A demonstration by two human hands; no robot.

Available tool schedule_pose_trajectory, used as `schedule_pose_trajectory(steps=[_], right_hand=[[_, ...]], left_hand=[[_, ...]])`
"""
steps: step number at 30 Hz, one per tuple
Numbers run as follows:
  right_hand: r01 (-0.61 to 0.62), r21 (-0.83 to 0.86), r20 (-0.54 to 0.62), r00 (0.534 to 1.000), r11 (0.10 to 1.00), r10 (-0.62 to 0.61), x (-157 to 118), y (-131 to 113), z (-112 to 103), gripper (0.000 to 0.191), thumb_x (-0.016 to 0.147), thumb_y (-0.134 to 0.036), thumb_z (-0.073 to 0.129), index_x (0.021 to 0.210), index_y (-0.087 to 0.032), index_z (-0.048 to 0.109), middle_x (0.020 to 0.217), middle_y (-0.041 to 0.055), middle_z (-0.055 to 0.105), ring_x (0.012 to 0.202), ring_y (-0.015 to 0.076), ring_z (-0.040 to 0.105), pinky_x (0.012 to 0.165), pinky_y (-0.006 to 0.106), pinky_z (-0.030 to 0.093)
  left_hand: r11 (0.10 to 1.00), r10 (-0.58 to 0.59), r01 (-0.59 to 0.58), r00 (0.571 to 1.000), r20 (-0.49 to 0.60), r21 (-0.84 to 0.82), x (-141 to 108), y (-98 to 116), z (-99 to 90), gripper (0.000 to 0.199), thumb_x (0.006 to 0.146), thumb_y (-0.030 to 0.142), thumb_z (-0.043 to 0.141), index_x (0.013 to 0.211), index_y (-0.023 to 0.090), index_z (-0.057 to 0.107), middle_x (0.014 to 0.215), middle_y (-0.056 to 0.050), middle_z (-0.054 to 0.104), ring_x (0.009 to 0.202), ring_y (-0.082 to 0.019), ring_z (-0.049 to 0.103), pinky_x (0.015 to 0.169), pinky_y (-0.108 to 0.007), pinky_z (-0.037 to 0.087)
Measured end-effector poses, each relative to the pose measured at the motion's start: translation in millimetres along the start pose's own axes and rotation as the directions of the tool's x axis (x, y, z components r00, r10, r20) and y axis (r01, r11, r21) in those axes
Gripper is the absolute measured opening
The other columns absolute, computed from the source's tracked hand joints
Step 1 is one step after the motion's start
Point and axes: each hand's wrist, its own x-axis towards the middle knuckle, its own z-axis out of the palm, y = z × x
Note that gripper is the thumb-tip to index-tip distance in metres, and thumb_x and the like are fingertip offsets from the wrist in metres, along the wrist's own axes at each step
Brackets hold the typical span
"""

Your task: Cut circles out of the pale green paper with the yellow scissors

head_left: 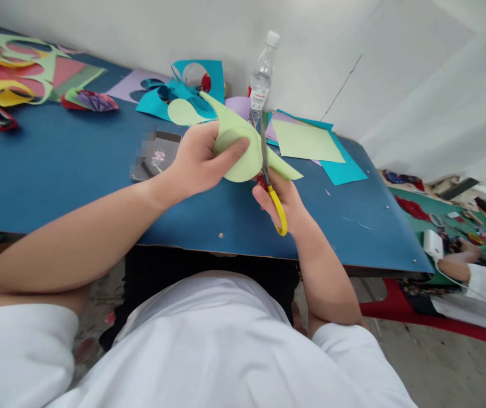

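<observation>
Pale green paper (243,165) is pinched in my left hand (203,156), thumb on top and the fingers hidden behind it. Its lower edge is rounded, and a pointed strip rises to the upper left. My right hand (283,198) grips a pair of scissors (277,209) by a yellow and red handle. Their blades point up and away from me, parted, with the green paper at them. A loose flap of the paper (284,165) hangs to the right of the blades, over my right fingers.
Behind the paper stands a water bottle (260,79). A sheet stack (308,140) lies right, blue cutouts (209,73) at the back, and a phone (166,150) by my left wrist. Colourful scraps (9,73) cover the far left. Another person's arm (457,266) is at the right.
</observation>
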Motion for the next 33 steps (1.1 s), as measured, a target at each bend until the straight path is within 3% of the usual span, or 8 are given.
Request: schedule_pose_trajectory(steps=[7, 12, 18, 23, 33], right_hand=[[-0.011, -0.029, 0.012, 1.000, 1.000, 0.011, 0, -2, -1, 0.059, 0.099, -0.081, 0.057, 0.119, -0.026, 0.063, 0.075, -0.0019, 0.051, 0.062, 0.0162, 0.049, 0.059, 0.035, 0.047], [0.013, -0.049, 0.002, 1.000, 0.999, -0.013, 0, -5, 0, 0.060, 0.099, -0.079, 0.059, 0.124, -0.025, 0.065, 0.076, -0.0003, 0.053, 0.067, 0.0180, 0.049, 0.065, 0.037, 0.050], [0.036, -0.067, -0.007, 0.999, 0.997, -0.037, 1, -5, -2, 0.053, 0.100, -0.074, 0.062, 0.118, -0.024, 0.066, 0.077, -0.0007, 0.052, 0.070, 0.0175, 0.046, 0.065, 0.035, 0.046], [0.040, -0.056, -0.009, 0.999, 0.998, -0.040, 1, -3, -1, 0.050, 0.100, -0.072, 0.063, 0.116, -0.024, 0.066, 0.077, -0.0011, 0.053, 0.070, 0.0166, 0.047, 0.065, 0.034, 0.045], [0.029, -0.060, -0.015, 0.999, 0.998, -0.030, 0, -4, 0, 0.052, 0.100, -0.074, 0.062, 0.113, -0.024, 0.064, 0.077, -0.0008, 0.052, 0.070, 0.0168, 0.046, 0.064, 0.034, 0.045]], left_hand=[[0.999, -0.025, 0.025, 1.000, 0.013, 0.022, -1, 8, 0.3, 0.037, 0.095, 0.060, 0.074, 0.080, 0.025, 0.071, 0.073, -0.002, 0.072, 0.070, -0.019, 0.063, 0.067, -0.036, 0.058], [0.998, 0.063, -0.062, 0.998, 0.014, -0.023, -2, 1, 0.2, 0.037, 0.099, 0.056, 0.072, 0.078, 0.025, 0.072, 0.074, -0.002, 0.072, 0.066, -0.018, 0.060, 0.063, -0.037, 0.055], [0.999, 0.037, -0.037, 0.999, 0.023, 0.000, -2, -1, 0.6, 0.035, 0.099, 0.055, 0.071, 0.080, 0.025, 0.073, 0.074, -0.001, 0.071, 0.065, -0.018, 0.060, 0.065, -0.036, 0.056], [0.995, 0.096, -0.095, 0.995, 0.010, -0.021, -1, 2, 0.9, 0.031, 0.098, 0.049, 0.075, 0.079, 0.024, 0.073, 0.075, -0.002, 0.074, 0.064, -0.016, 0.059, 0.060, -0.034, 0.053], [0.999, 0.054, -0.053, 0.998, 0.026, -0.012, -1, -2, 0.3, 0.046, 0.099, 0.066, 0.070, 0.080, 0.024, 0.072, 0.073, -0.003, 0.071, 0.065, -0.017, 0.058, 0.063, -0.036, 0.056]])
